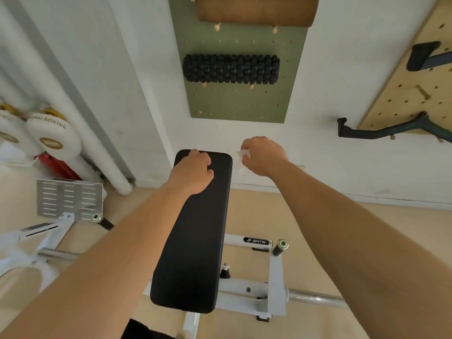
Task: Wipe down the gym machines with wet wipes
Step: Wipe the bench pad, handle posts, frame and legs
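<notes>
We note R hand [263,155] fingers curled tight, pinching a crumpled white wet wipe [243,152]. It is held in air just right of the far end of the black pad [193,241], not touching it. L hand [192,171] fingers curled in a loose fist, resting on pad's far end; nothing seen in it. Behind: green pegboard [244,104] w/ black foam roller [231,68]. White machine frame [276,289] below. Both forearms stretched fwd.
</notes>
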### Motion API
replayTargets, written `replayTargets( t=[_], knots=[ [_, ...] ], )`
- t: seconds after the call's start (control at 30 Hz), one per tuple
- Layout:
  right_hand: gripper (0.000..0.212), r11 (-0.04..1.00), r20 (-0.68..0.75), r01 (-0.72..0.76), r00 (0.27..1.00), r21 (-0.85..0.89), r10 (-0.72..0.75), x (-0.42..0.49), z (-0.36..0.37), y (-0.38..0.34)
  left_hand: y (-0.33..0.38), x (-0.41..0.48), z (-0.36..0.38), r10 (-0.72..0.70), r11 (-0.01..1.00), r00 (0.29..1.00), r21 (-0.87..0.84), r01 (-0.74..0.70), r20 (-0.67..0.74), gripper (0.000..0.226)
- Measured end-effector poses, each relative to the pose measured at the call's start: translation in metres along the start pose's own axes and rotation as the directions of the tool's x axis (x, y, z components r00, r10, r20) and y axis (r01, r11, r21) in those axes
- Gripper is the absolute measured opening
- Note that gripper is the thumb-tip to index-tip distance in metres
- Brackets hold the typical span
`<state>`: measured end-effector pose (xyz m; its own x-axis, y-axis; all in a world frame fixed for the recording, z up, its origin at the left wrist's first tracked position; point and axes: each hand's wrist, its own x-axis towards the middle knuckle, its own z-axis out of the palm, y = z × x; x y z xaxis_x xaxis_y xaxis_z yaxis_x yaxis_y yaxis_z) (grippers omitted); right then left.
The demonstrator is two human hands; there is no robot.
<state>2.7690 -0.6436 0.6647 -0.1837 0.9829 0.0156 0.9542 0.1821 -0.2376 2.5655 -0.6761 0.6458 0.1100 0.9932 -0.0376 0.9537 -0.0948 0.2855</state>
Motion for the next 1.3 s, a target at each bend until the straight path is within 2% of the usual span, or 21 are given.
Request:
replayTargets(
  t=[0.33,0.57,0.77,0.93,1.07,1.3],
  knots=[
    [0.03,0.999,0.041,-0.048,0.998,0.01,0.047,0.004,0.023,0.023,0.016,0.012,0.03,0.048,0.999,0.997,-0.003,-0.047,0.055,0.036],
    [0.026,0.991,0.028,-0.127,0.992,0.032,0.126,0.02,0.026,0.057,0.018,0.069,0.033,0.097,0.995,0.988,-0.004,-0.097,0.117,0.041],
    [0.026,0.991,0.079,-0.127,0.989,0.052,0.122,0.018,0.025,0.101,0.042,0.093,0.046,0.08,0.997,0.987,-0.007,-0.08,0.14,0.041],
    [0.033,0.995,0.181,-0.057,0.983,0.083,0.041,0.003,0.025,0.164,0.101,0.089,0.081,0.027,1.0,0.985,0.003,-0.028,0.17,0.044],
    [0.037,0.997,0.208,0.033,0.977,0.074,-0.048,-0.023,0.028,0.24,0.178,0.07,0.124,-0.045,0.999,0.987,-0.015,0.048,0.153,0.042],
    [0.039,0.989,0.363,0.14,0.92,0.051,-0.149,-0.076,0.016,0.366,0.304,0.001,0.182,-0.22,0.973,0.954,-0.029,0.23,0.203,0.034]
  ],
)
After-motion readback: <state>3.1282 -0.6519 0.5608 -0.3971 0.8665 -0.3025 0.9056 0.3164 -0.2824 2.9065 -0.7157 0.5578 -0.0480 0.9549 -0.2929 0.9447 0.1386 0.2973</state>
